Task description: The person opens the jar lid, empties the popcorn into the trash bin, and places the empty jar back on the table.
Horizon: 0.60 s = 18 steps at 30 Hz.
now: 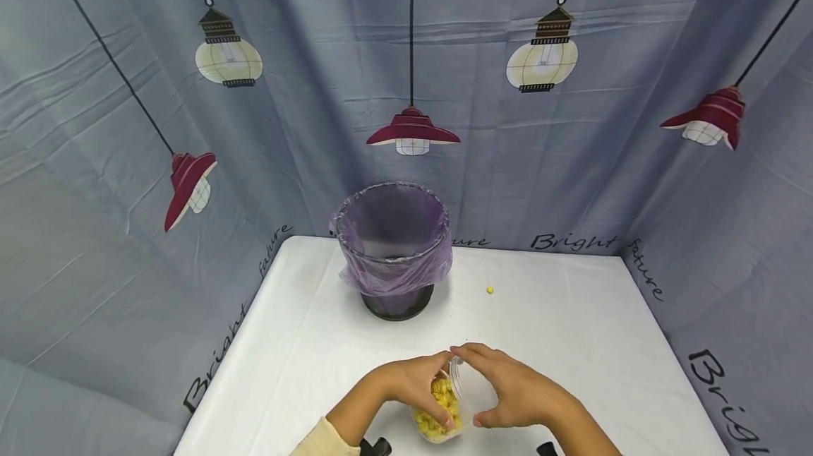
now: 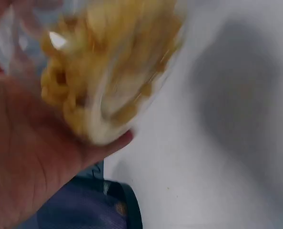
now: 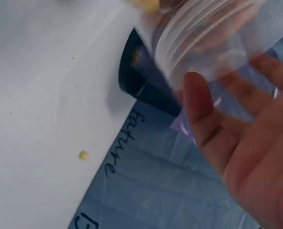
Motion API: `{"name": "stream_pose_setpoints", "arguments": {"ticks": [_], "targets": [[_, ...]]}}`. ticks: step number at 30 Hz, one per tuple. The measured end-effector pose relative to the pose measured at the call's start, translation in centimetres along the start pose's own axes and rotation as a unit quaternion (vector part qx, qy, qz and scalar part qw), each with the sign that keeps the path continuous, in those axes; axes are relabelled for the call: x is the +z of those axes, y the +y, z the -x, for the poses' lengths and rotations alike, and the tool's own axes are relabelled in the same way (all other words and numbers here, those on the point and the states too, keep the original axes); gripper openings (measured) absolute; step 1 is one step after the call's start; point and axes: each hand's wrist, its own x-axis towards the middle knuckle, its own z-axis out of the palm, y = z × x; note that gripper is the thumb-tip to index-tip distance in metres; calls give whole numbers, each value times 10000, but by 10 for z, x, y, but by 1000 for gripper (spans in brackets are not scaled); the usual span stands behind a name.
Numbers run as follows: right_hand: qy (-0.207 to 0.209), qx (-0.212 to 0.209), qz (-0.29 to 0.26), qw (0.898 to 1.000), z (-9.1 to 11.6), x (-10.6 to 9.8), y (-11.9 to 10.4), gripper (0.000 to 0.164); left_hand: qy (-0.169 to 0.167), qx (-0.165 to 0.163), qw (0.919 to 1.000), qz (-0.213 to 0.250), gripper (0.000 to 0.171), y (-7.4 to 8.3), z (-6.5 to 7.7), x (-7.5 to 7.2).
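Note:
In the head view my left hand point(image 1: 413, 385) grips a clear plastic jar point(image 1: 438, 439) near the front of the table. Yellow puffed snack pieces point(image 1: 444, 394) fill part of the jar, which leans to the right. The left wrist view shows my thumb along the jar's base point(image 2: 101, 131), blurred. My right hand point(image 1: 521, 391) curves its thumb and fingers round a clear ridged lid point(image 3: 222, 43) at the jar's mouth. Seen from the right wrist, its thumb presses the lid's edge and the other fingers lie behind the see-through plastic.
A dark bin point(image 1: 396, 304) lined with a purple bag point(image 1: 394, 269) stands at the back of the white table point(image 1: 546, 329). A small yellow piece point(image 1: 490, 290) lies to its right, and tiny crumbs dot the tabletop. Grey-blue curtains point(image 1: 317, 89) surround the table.

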Motion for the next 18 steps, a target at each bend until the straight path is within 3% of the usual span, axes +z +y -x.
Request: {"name": "stream_pose_setpoints", "arguments": {"ticks": [3,5,7,10,12,14,16,18], "targets": [[-284,-368,-119,9988,3,1,-4,99,-789,-233,9908,1077,96,-4,5,-8],[-334,-419,-202,9984,5,3,-6,103,-884,-278,9882,1218,96,-5,7,-9],[-173,-188,-276,9993,5,6,-6,101,-616,-230,9945,818,92,-5,7,-7],[294,583,-470,9968,1,8,-5,96,170,-39,9991,-385,92,-2,4,-1],[620,1170,-578,9895,-4,9,-3,92,725,47,9883,-1339,96,-1,0,4],[791,1621,-675,9813,-10,10,-1,90,1225,49,9719,-2008,102,-1,-3,9],[852,1866,-696,9763,-15,11,1,90,1573,7,9584,-2382,105,-2,-6,13],[856,1961,-720,9742,-19,13,2,92,1757,-62,9529,-2470,106,-1,-9,16]]}}
